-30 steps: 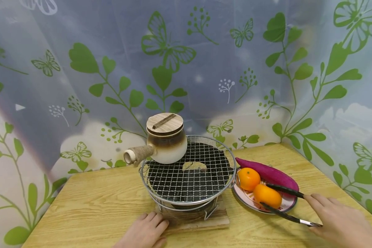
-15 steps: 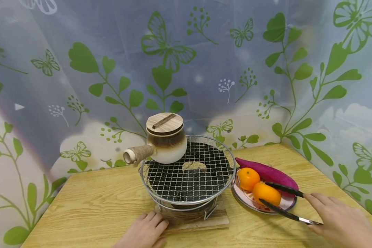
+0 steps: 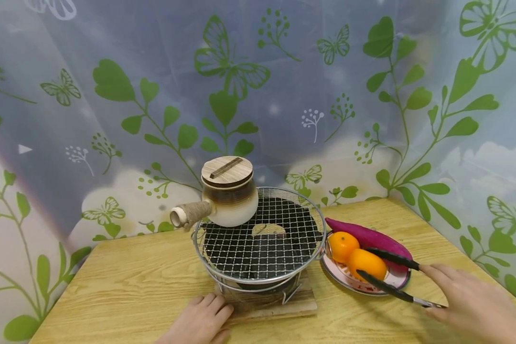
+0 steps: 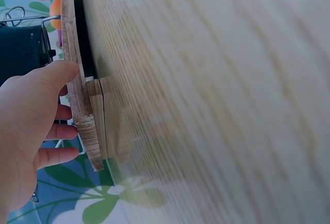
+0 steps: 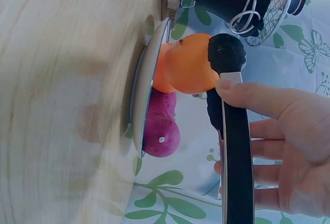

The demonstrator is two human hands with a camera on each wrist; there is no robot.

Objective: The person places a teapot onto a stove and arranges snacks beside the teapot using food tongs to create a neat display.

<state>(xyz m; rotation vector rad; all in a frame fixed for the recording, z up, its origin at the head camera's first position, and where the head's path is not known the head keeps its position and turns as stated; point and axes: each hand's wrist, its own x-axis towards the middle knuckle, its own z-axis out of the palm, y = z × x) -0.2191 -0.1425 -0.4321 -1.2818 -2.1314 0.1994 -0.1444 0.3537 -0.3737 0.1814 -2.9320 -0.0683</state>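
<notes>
My right hand (image 3: 477, 296) holds black-tipped tongs (image 5: 238, 157), whose tips lie on two sides of the nearer orange (image 3: 367, 265). In the right wrist view that orange stands higher off the plate than the other orange (image 5: 161, 74). Both oranges and a long purple vegetable (image 3: 387, 239) are at the rimmed plate (image 3: 339, 284). My left hand (image 3: 199, 317) is at the front left corner of a wooden board (image 3: 279, 310), thumb (image 4: 67, 71) against its edge and relaxed fingers beside it. A round stove with a wire grill (image 3: 258, 258) stands on this board.
A side-handled pot (image 3: 232, 210) with a wooden lid (image 3: 227, 171) sits at the back left of the grill, its wrapped handle (image 3: 192, 214) jutting left past the rim. The plate is close to the grill's right side. A patterned cloth (image 3: 284, 95) hangs behind the table (image 3: 124, 286).
The nearer orange and the tong tips have shifted slightly to the left and away from me. My left hand, the stove and the pot stay in place.
</notes>
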